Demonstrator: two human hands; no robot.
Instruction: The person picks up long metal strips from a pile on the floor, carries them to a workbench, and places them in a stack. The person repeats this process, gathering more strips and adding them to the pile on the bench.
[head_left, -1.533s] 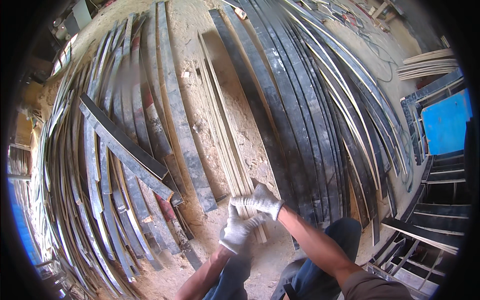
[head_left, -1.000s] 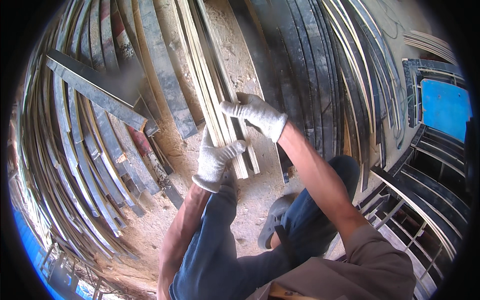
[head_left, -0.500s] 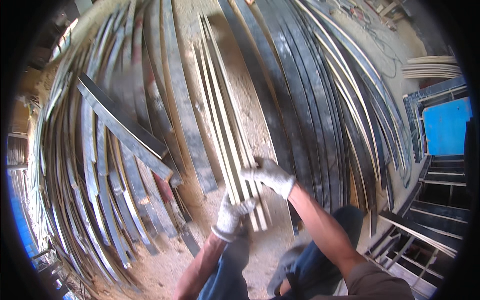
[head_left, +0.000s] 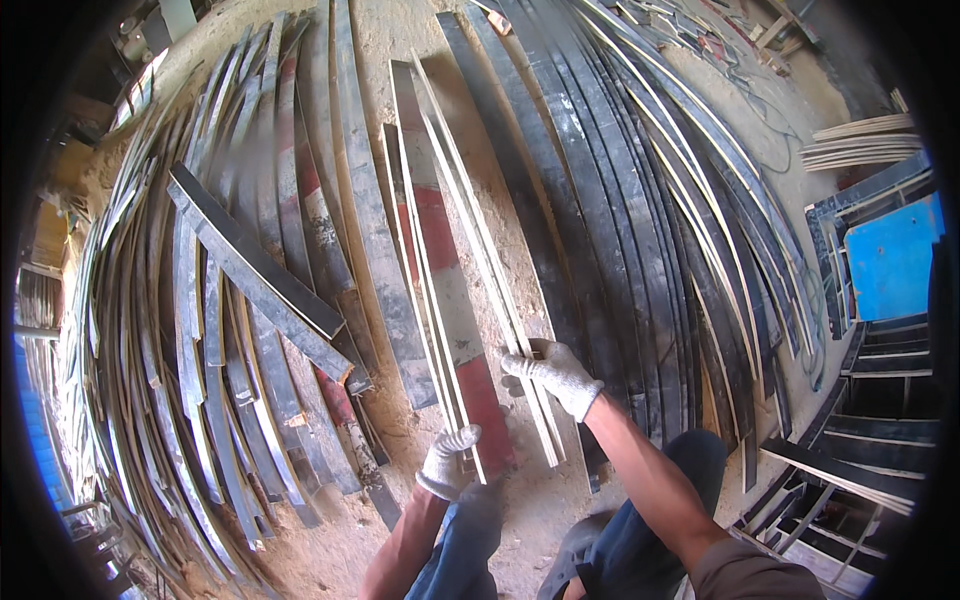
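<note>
My left hand [head_left: 448, 460], in a white knitted glove, is closed around the near end of narrow plywood strips [head_left: 422, 290] held on edge. My right hand [head_left: 555, 378], gloved the same way, grips another pair of plywood strips [head_left: 483, 240] a little up from their near end. The two bundles stand apart, pale edges facing up. Between them shows the broad face of a strip [head_left: 462, 310] patched in red, grey and black; whether it lies on the ground or leans on the left bundle, I cannot tell.
Dark-faced strips [head_left: 630, 230] lie in rows on the right. A dense heap of strips [head_left: 200, 330] covers the left, with a short dark board [head_left: 255, 265] slanting across it. Black frames [head_left: 880, 400] and a blue panel [head_left: 895, 255] stand far right. Sawdusty ground [head_left: 520, 530] lies below.
The single bundle has parted into two. My right hand has shifted right with its strips, my left hand slightly left and down with the others, exposing the red and grey face.
</note>
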